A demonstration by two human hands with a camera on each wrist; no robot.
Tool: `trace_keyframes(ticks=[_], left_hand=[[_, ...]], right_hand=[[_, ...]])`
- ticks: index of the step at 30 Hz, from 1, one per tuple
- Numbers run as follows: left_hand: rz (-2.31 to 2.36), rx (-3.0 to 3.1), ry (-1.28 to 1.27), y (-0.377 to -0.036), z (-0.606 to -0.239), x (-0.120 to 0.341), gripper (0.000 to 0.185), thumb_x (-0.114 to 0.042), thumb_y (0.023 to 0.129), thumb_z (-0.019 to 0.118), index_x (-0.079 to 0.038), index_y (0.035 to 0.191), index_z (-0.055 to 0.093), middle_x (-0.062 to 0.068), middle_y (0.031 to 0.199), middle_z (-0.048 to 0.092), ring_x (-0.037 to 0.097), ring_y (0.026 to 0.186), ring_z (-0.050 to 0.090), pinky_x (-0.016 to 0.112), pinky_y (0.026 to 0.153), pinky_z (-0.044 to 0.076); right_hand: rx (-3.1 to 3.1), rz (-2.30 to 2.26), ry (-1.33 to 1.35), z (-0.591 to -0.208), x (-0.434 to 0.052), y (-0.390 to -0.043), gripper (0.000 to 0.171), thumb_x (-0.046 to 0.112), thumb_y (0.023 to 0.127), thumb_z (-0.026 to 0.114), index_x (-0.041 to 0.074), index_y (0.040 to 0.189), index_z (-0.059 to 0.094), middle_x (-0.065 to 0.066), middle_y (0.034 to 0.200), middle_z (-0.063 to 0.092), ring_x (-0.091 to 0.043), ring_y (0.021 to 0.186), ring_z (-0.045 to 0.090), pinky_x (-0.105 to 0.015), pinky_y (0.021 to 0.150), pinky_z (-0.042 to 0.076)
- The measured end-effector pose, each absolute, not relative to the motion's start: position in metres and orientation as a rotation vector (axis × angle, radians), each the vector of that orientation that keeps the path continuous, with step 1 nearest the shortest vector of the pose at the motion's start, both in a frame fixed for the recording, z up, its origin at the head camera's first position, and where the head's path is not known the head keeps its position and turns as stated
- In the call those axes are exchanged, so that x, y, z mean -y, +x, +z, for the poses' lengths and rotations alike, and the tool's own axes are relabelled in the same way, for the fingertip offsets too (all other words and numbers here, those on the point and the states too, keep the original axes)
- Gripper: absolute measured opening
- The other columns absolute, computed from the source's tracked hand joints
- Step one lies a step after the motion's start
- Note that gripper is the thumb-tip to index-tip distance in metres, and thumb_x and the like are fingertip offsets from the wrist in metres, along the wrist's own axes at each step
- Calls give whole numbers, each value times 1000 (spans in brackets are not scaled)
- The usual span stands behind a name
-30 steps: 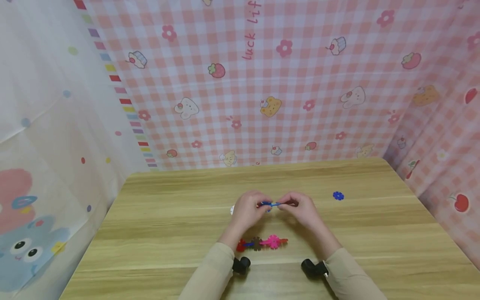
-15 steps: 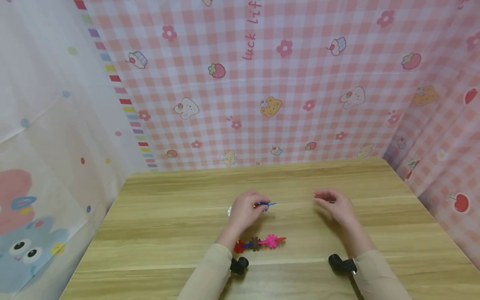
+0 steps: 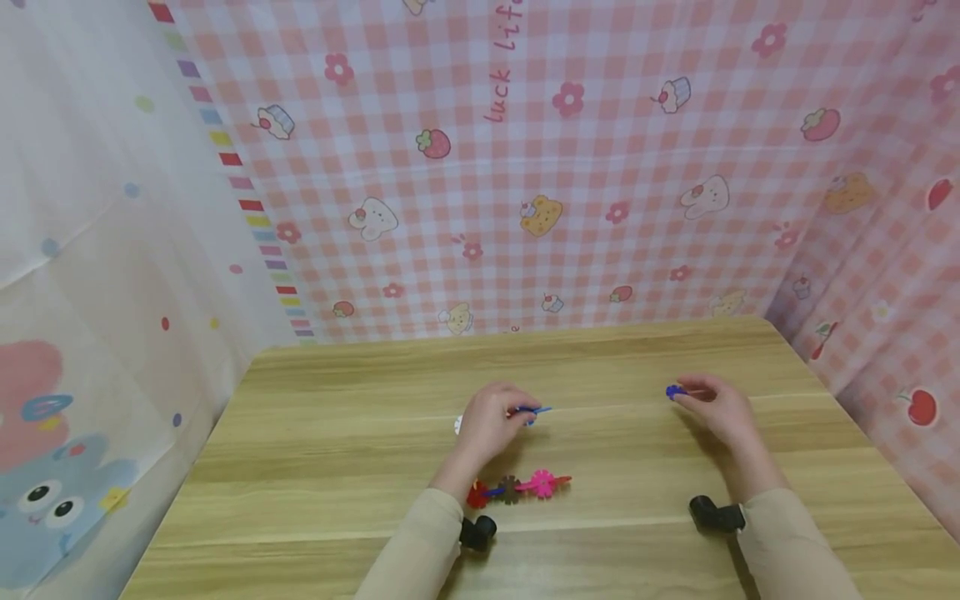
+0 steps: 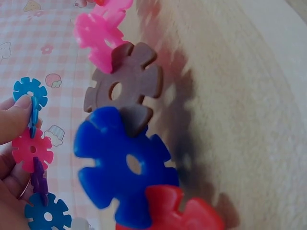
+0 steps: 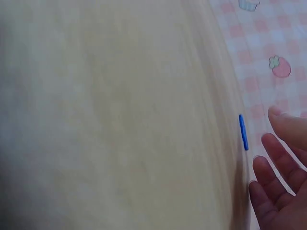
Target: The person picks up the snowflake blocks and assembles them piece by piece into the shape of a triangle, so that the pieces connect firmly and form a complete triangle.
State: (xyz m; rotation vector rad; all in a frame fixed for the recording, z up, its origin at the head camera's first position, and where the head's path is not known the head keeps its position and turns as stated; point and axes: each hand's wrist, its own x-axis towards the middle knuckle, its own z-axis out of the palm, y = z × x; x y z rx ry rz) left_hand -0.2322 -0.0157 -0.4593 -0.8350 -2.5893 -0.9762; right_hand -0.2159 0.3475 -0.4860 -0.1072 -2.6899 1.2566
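My left hand (image 3: 491, 419) pinches a chain of interlocking snowflake discs by a light blue disc (image 4: 21, 88). In the left wrist view, a pink disc (image 4: 44, 146), a purple disc (image 4: 39, 182) and a blue disc (image 4: 56, 223) follow below. A white disc (image 3: 458, 426) pokes out beside the hand in the head view. Fingers relaxed and parted, my right hand (image 3: 722, 412) reaches the loose dark blue snowflake disc (image 3: 672, 391) at the right. The right wrist view shows that disc edge-on, with a gap before the fingertips (image 5: 261, 163).
A second chain lies nearer the front of the wooden table (image 3: 337, 500), with red, blue, brown (image 4: 148, 79) and pink (image 3: 542, 483) discs. Black cameras (image 3: 477, 533) sit on both wrists. Patterned curtains (image 3: 480, 183) hang behind and at the sides.
My right hand has left the chain and moved right to the loose dark blue disc. My left hand stays in place, still pinching its chain.
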Motion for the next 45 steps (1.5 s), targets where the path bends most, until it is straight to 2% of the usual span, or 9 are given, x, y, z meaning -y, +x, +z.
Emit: trace_keyframes(ticks=[7,12,15,30,36,45], left_hand=[[-992,2622,-868,-231,-458,16,10,-14,85,79,-18,95,80,-3,97,71,14,90,63,29,78,52],[-1005,2630,-886,-232,-458,16,11,-14,85,79,-19,95,80,-4,97,70,13,90,62,28,78,51],[-1015,2624,-892,-234,-459,17,11,-14,84,79,-19,94,80,-5,97,70,12,89,62,27,77,51],[-1071,2615,-894,-234,-462,17,12,-13,83,79,-18,94,79,-4,97,69,13,89,61,27,77,51],[-1066,2612,-888,-235,-464,17,11,-14,83,79,-18,93,79,-4,97,69,12,89,61,27,77,51],[-1074,2633,-855,-235,-464,16,10,-14,84,79,-18,93,79,-5,97,69,13,89,62,28,77,51]], right_hand=[[2736,1224,7,-492,-359,-221,44,15,91,72,-7,128,59,-28,117,63,-32,101,60,-28,81,46],[2788,1148,80,-494,-363,-225,47,16,91,72,-7,130,57,-29,119,61,-36,103,57,-43,88,44],[2812,1105,109,-495,-364,-227,47,17,92,71,-8,129,57,-29,119,59,-38,103,55,-46,87,43],[2814,1032,138,-499,-364,-227,35,15,89,74,-6,115,66,-21,104,59,-30,91,53,-40,77,42],[2823,1065,161,-498,-361,-227,31,13,87,76,-5,110,66,-22,105,61,-29,91,53,-38,77,42],[2728,1250,210,-499,-349,-225,29,3,86,75,-6,110,61,-15,92,66,-13,77,55,-23,67,45]])
